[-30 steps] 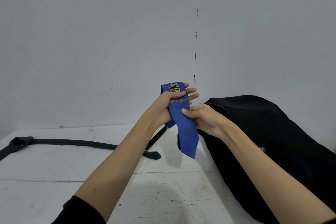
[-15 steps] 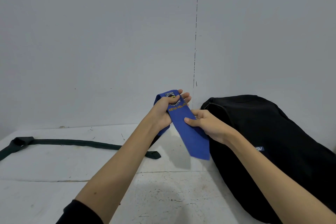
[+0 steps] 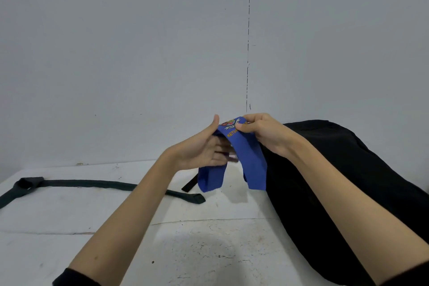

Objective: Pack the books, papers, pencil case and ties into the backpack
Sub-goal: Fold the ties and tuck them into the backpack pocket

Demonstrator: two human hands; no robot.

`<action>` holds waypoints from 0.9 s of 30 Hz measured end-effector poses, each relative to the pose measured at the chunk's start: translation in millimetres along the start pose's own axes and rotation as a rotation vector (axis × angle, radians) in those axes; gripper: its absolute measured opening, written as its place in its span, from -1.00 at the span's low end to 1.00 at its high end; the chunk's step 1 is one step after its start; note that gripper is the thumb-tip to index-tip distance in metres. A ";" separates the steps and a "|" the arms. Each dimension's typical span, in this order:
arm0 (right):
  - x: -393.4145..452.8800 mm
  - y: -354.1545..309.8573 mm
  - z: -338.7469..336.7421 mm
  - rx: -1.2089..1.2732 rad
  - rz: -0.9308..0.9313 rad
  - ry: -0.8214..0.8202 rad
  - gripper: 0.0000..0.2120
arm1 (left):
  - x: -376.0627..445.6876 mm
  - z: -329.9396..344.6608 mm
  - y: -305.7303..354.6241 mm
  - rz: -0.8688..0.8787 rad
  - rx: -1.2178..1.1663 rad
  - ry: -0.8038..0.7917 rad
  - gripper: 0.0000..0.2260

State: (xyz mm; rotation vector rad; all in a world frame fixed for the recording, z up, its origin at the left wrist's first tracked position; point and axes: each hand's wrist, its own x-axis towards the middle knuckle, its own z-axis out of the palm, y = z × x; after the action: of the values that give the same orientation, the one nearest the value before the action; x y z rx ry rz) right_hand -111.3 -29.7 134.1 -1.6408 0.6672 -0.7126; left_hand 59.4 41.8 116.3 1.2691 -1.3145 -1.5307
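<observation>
Nearest the camera, bare white tabletop [image 3: 209, 251] and two forearms reaching out over it. Just beyond, both hands hold the blue tie [image 3: 253, 160] up off the surface — the left hand [image 3: 204, 148] has it draped over its fingers, thumb raised, while the right hand [image 3: 264, 130] pinches the crest end at the top. Further left, a dark green tie [image 3: 97, 184] lies flat on the table. Right and behind — the black backpack [image 3: 348, 181] on its side against the wall.
</observation>
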 end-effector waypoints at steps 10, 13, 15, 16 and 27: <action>1.0 -14.2 -1.9 -0.013 -0.015 -0.002 -0.82 | -4.5 -8.1 -8.1 0.437 0.503 0.369 -0.21; -0.4 -16.2 0.8 0.017 -0.025 -0.043 -0.81 | 12.8 12.4 -7.5 0.492 0.409 0.312 -0.49; -1.9 -17.5 -0.1 0.015 -0.036 -0.052 -0.82 | 18.5 23.6 -4.0 0.461 0.348 0.385 -0.79; -3.0 -17.8 -2.1 0.014 -0.036 -0.048 -0.83 | 19.9 25.8 -3.2 0.435 0.275 0.395 -0.81; -8.5 -0.1 -4.0 0.103 0.058 0.108 -0.84 | 18.6 7.1 -5.2 0.318 -0.151 0.203 -0.80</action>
State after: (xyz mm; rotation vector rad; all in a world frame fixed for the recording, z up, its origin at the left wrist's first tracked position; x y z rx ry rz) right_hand -119.8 -25.8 134.0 -1.4918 0.7399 -0.7847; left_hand 48.5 26.9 107.2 1.0345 -1.1808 -1.2198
